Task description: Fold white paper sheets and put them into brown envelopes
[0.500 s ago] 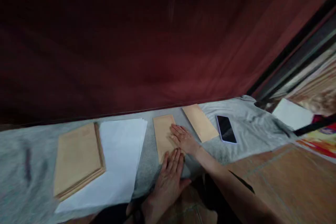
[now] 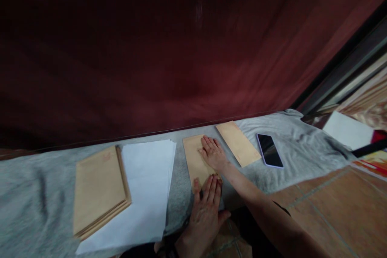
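Note:
A tan paper envelope (image 2: 193, 157) lies flat on the grey cloth in front of me. My right hand (image 2: 214, 156) rests palm down on its upper right side, fingers stretched out. Across the envelope's near end lies my left hand (image 2: 207, 205), also flat, its index finger a little apart from the others and its thumb pointing right. The near edge of the envelope is partly hidden under the left fingers. Just right of my right hand sits a second tan envelope (image 2: 238, 143), untouched.
Grey cloth (image 2: 177, 189) covers the narrow surface. On the left, a stack of tan envelopes (image 2: 99, 187) overlaps white paper sheets (image 2: 148, 193). A purple-edged phone (image 2: 269, 150) lies at right. Behind stands a dark red upright panel (image 2: 187, 68); tiled floor (image 2: 329, 205) shows at lower right.
The view has shifted, so everything sits a little further right. My right hand's fingers reach slightly nearer the envelope's far edge. My left index finger has spread from the others.

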Demonstrator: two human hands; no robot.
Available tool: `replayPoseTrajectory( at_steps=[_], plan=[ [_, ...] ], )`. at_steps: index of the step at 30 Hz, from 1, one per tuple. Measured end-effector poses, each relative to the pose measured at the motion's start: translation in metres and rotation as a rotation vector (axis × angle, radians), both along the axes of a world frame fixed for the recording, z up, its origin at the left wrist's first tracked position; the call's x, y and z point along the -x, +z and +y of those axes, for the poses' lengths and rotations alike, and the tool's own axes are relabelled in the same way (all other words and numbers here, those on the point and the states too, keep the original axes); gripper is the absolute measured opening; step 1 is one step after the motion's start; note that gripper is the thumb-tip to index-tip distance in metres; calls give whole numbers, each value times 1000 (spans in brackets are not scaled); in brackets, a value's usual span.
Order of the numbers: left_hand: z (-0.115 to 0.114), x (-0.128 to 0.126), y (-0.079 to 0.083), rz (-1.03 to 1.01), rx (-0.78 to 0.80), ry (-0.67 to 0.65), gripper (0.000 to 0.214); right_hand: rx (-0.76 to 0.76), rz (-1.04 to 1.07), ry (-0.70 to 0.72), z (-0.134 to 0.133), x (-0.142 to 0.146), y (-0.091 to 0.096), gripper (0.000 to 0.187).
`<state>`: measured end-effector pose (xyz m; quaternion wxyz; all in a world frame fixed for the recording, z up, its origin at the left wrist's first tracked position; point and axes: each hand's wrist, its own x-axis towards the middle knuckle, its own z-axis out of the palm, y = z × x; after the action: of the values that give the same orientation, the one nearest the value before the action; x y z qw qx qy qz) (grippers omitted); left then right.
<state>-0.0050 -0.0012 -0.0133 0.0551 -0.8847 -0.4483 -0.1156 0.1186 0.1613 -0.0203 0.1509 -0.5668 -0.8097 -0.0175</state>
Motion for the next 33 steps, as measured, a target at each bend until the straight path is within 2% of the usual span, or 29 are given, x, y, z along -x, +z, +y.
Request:
replayPoseTrajectory(
  at_steps=[3, 7, 10, 14, 18, 24, 28, 33],
  plan=[
    [0, 2, 3, -18, 37, -24, 73, 41, 14, 143, -16, 5, 5, 56],
    [1, 4, 3, -56, 145, -45, 70, 175, 39, 491, -40, 8, 11, 52],
    [2, 4, 0, -73, 181, -37, 70, 256, 46, 578, -45, 7, 13, 46],
    [3, 4, -3, -67, 118, -52, 75, 248, 48, 479, -31, 11, 10, 44],
    [4, 5, -1, -30, 22, -57, 76, 147, 57, 286, -12, 20, 5, 47],
    [3, 9, 3, 41, 22, -65, 78, 44, 76, 21, 7, 33, -4, 58],
    [0, 12, 0, 24, 33, -39, 78, 6, 75, -79, 10, 37, -11, 66],
    [3, 13, -11, -72, 58, 66, 84, -3, 48, -141, 6, 35, -12, 69]
  ],
)
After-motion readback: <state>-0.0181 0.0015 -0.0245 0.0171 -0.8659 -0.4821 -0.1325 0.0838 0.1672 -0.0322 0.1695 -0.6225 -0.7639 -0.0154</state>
